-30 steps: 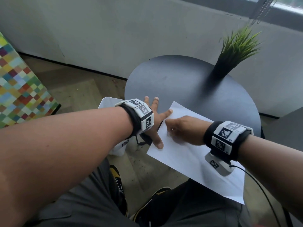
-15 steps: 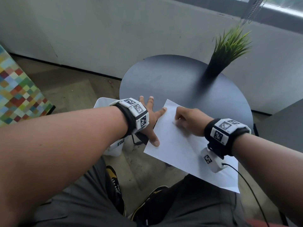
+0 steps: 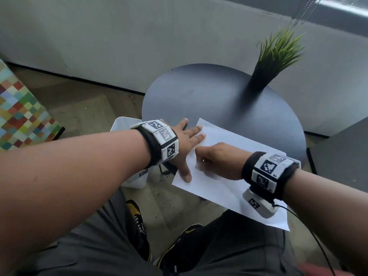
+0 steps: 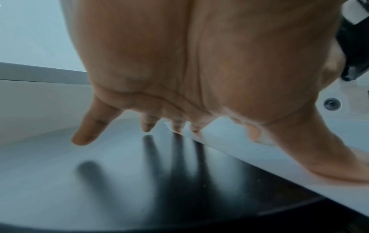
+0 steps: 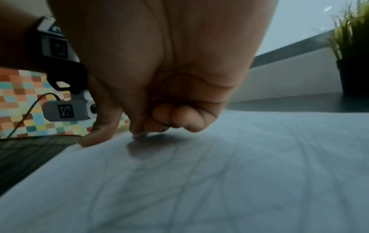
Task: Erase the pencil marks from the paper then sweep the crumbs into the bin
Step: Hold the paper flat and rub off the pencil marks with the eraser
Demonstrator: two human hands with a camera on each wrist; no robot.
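Observation:
A white sheet of paper (image 3: 225,134) lies on the round dark table (image 3: 199,96), with its near part hanging over the edge. My left hand (image 3: 185,144) lies flat with fingers spread, its fingertips (image 4: 177,128) and thumb pressing the sheet's left edge. My right hand (image 3: 215,160) is curled over the middle of the sheet and pinches a small white eraser (image 5: 139,135) against the paper. Faint grey pencil marks (image 5: 199,181) show in the right wrist view. The white bin (image 3: 121,124) stands on the floor left of the table, mostly hidden by my left arm.
A black pot with green grass (image 3: 274,56) stands at the table's far right. A grey wall runs behind it. A multicoloured checkered block (image 3: 20,112) sits on the floor at the left. My knees and shoes are below the table's near edge.
My right hand went toward the sheet's far corner, then slid back toward me and to the left, still on the paper. The left hand's fingers now reach further onto the sheet's edge.

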